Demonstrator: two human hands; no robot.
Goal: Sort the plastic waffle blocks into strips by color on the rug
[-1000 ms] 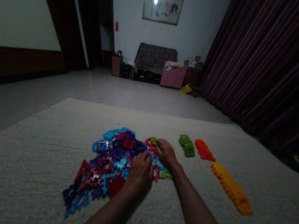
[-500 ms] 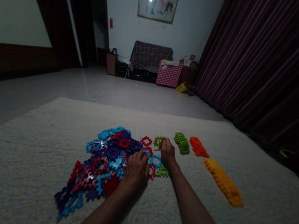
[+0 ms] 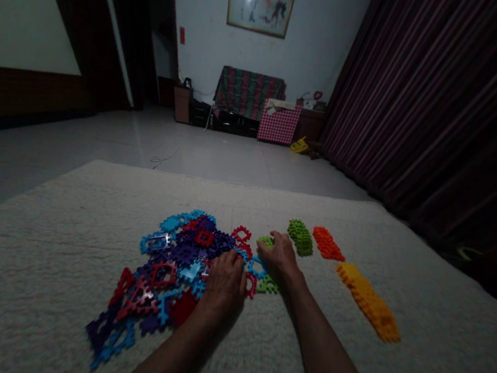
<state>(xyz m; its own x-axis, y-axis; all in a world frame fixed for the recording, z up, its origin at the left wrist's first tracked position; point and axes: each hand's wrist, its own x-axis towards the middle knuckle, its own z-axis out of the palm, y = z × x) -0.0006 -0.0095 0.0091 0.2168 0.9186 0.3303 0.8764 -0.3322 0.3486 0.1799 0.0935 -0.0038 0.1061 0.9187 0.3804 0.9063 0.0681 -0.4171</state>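
Observation:
My left hand [image 3: 225,281] rests on the right side of a mixed pile of toothed plastic building pieces [image 3: 187,251] in blue, purple and red. Its fingers are together and bent down; whatever lies under the fingertips is hidden. My right hand [image 3: 283,255] has its thumb and fingers around a light green toothed piece [image 3: 265,241], partly covered by the hand. Between the hands lie a blue frame piece [image 3: 257,266] and a pinkish-red piece [image 3: 250,285]. Another green piece [image 3: 268,284] lies below the right wrist.
Overlapping rows of green pieces [image 3: 300,238], orange-red pieces [image 3: 328,244] and yellow-orange pieces [image 3: 369,302] lie to the right. Everything sits on a pale quilted mat [image 3: 67,238]. Beyond are a tiled floor [image 3: 234,158], cloth-covered furniture [image 3: 250,94] and a dark curtain [image 3: 396,107].
My right hand has turned and come over the green piece, which shows less of its windowed face now. The left hand stays on the pile. The view has shifted slightly.

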